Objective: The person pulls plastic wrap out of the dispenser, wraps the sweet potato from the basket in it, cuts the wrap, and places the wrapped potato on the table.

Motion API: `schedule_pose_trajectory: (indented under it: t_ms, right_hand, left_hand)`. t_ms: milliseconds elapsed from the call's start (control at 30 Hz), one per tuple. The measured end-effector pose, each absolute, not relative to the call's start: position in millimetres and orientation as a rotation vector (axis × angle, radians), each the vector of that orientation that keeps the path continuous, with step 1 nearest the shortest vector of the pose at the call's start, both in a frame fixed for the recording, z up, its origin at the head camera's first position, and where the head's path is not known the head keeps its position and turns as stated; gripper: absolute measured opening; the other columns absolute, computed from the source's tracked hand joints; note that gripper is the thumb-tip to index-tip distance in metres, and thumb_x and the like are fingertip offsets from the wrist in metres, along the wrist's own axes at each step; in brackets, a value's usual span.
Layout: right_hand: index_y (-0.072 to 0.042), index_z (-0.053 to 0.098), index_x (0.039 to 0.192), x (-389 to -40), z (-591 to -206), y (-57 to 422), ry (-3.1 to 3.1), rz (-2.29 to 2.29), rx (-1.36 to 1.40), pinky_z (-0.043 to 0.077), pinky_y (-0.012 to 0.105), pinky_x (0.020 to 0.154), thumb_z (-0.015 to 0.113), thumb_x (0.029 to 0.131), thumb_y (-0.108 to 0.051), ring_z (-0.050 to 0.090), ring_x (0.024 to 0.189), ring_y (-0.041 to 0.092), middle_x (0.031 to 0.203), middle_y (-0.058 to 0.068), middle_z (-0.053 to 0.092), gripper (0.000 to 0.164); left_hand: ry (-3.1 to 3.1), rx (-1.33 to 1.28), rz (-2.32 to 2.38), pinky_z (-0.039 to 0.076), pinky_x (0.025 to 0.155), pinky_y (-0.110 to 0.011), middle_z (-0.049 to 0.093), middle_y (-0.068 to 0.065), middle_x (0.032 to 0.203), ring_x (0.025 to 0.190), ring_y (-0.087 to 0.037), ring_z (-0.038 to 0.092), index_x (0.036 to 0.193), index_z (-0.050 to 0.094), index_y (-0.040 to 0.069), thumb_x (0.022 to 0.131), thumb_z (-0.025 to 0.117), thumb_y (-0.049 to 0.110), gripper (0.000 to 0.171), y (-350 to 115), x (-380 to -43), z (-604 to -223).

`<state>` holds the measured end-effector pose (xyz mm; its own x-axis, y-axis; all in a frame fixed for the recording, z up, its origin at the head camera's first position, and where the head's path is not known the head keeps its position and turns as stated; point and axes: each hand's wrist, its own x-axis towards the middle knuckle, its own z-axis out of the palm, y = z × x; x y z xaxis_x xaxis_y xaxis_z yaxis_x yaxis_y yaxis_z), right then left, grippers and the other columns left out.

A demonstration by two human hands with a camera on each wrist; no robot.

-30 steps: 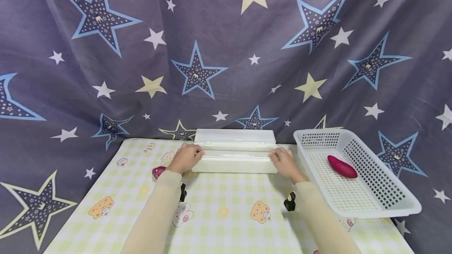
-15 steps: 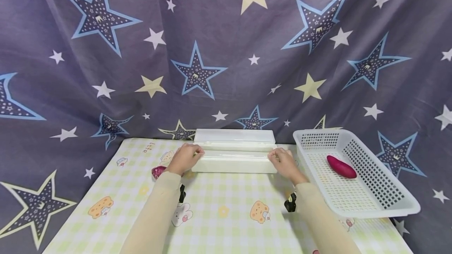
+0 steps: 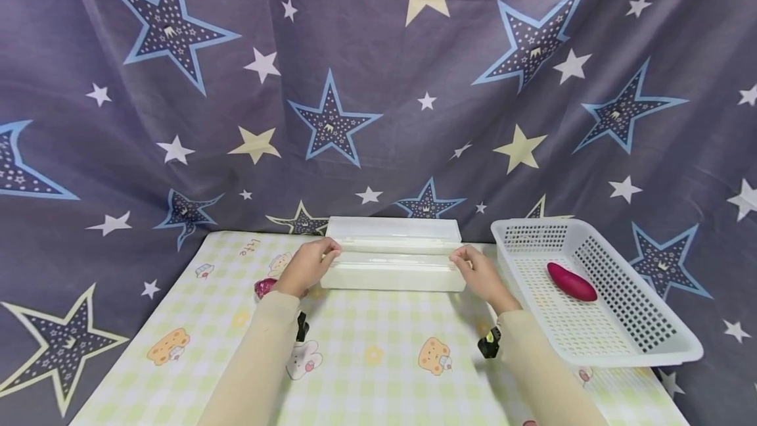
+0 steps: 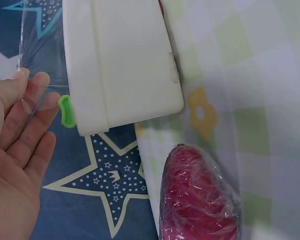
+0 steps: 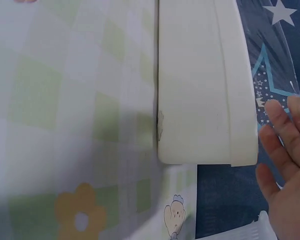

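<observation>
A white cling film dispenser point(image 3: 393, 279) lies across the back of the table, its lid point(image 3: 393, 227) raised behind it. My left hand point(image 3: 305, 267) pinches one corner of the clear cling film point(image 4: 46, 52) between thumb and forefinger, the other fingers loosely spread. At the opposite end my right hand point(image 3: 480, 275) has thumb and fingertips at the film's other corner. The sheet stretches between both hands, above the dispenser. A green clip point(image 4: 66, 111) sticks out at the dispenser's left end. Beside my left wrist lies a film-wrapped magenta tapered object point(image 4: 197, 195), partly hidden in the head view.
On the right stands a white perforated basket point(image 3: 615, 355) holding a smooth magenta, sweet-potato-shaped object point(image 3: 572, 282). The checked tablecloth point(image 3: 372, 386) covers the table. A star-patterned curtain point(image 3: 378, 51) hangs right behind the table's back edge.
Both hands have risen slightly at the dispenser, lifting the edge of the cling film a little. The dispenser, basket and magenta objects stay where they were.
</observation>
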<state>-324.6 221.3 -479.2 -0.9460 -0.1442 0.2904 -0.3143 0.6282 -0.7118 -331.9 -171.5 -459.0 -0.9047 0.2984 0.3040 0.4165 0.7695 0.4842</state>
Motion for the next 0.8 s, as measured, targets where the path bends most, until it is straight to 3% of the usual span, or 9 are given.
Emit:
schedule_pose_trajectory:
  t_ms: [267, 400, 633, 800]
  right_hand:
    - [-0.006, 0.061, 0.107, -322.5, -477.1, 220.7, -2.584, 1.337, 0.384, 0.048, 0.048, 0.092, 0.054, 0.105, -0.024, 0.062, 0.098, 0.026, 0.103, 0.010, 0.067, 0.019]
    - [-0.004, 0.058, 0.109, -320.3, -473.1, 219.9, -2.542, 1.355, 0.399, 0.049, 0.048, 0.091, 0.052, 0.106, -0.022, 0.063, 0.100, 0.029, 0.101, 0.012, 0.067, 0.019]
    - [-0.004, 0.054, 0.112, -317.4, -464.7, 218.6, -2.509, 1.386, 0.404, 0.052, 0.043, 0.086, 0.047, 0.108, -0.022, 0.064, 0.096, 0.028, 0.098, 0.012, 0.064, 0.020]
    - [-0.004, 0.054, 0.112, -316.1, -462.6, 219.6, -2.493, 1.382, 0.427, 0.053, 0.040, 0.085, 0.047, 0.108, -0.023, 0.064, 0.094, 0.027, 0.099, 0.012, 0.064, 0.020]
  left_hand:
    - [-2.751, -0.552, -0.905, 0.054, 0.086, -0.042, 0.069, -0.004, 0.105, 0.097, -0.021, 0.066, 0.113, 0.066, 0.010, 0.104, 0.056, 0.021, 0.017, -173.1, -331.2, -458.2]
    - [-2.701, -0.569, -0.943, 0.054, 0.088, -0.044, 0.068, -0.004, 0.103, 0.099, -0.023, 0.065, 0.113, 0.065, 0.009, 0.104, 0.056, 0.020, 0.016, -172.1, -328.6, -454.1]
    - [-2.604, -0.568, -1.027, 0.052, 0.073, -0.037, 0.066, 0.001, 0.089, 0.078, -0.015, 0.061, 0.110, 0.067, 0.012, 0.103, 0.059, 0.022, 0.014, -171.4, -325.5, -445.6]
    - [-2.556, -0.572, -1.067, 0.054, 0.073, -0.035, 0.068, 0.002, 0.088, 0.079, -0.012, 0.064, 0.107, 0.067, 0.012, 0.102, 0.060, 0.019, 0.012, -171.2, -326.4, -445.0]
